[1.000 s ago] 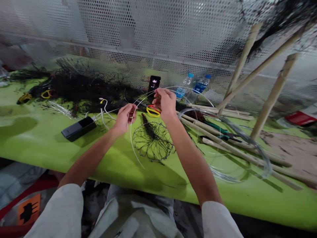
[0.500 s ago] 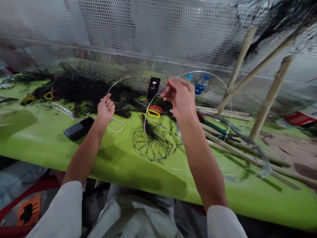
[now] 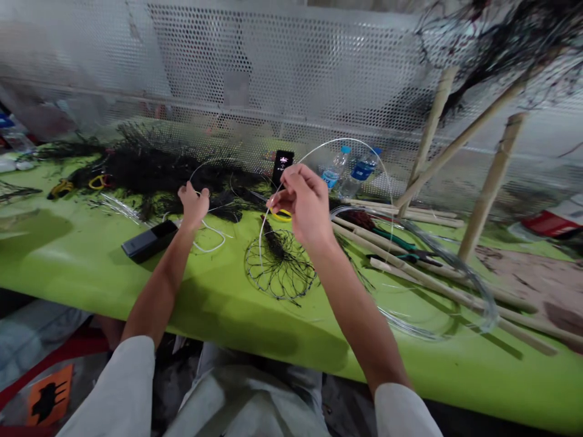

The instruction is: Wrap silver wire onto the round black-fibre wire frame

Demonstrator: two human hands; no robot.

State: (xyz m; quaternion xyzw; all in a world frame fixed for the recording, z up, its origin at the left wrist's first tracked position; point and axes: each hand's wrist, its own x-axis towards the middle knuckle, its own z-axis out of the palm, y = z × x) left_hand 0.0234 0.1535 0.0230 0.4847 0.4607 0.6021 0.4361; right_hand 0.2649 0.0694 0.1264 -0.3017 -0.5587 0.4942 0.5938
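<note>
My right hand point(image 3: 306, 203) is raised over the table, its thumb and fingertips pinched on a thin white wire point(image 3: 354, 139). The wire arcs up and right from the fingers, and one end hangs down toward a small round hoop with black netting point(image 3: 281, 291) lying on the table. My left hand point(image 3: 195, 206) is farther left, its thumb and fingers apart, with a thin strand passing by the fingertips. Whether it touches that strand is hard to see. Below it lie a white cord point(image 3: 212, 249) and a black box-shaped device point(image 3: 149, 241).
Black netting point(image 3: 155, 167) is heaped along the back. Yellow-handled scissors point(image 3: 281, 216) are partly hidden behind my right hand. Wooden sticks point(image 3: 432, 279), green-handled pliers point(image 3: 396, 240) and coiled clear wire point(image 3: 487, 303) lie right. Two bottles point(image 3: 363, 170) stand near the mesh wall, beside upright poles point(image 3: 492, 188).
My right hand has moved left and down, bringing the wire's arc with it. My left hand's fingers have spread from a closed pinch. The view has shifted slightly.
</note>
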